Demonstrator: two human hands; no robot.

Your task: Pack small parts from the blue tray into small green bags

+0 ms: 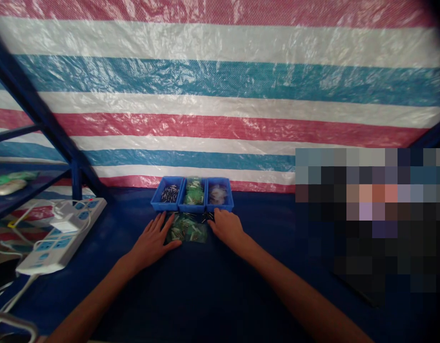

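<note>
My left hand (152,239) lies flat on the dark blue table with its fingers spread, touching the left edge of a pile of small green packets (186,229). My right hand (227,226) rests at the pile's right side, its fingers curled down over small dark parts; what they grip, if anything, is hidden. Just behind the pile stand three small blue bins: the left bin (155,202) holds dark metal pins, the middle bin (194,207) green packets, the right bin (230,202) clear pieces.
A white power strip (59,238) with plugs and cables lies at the left. Blue shelving (34,114) rises on the left. A striped tarp (220,95) forms the back wall. A blurred-out area (372,219) covers the right side.
</note>
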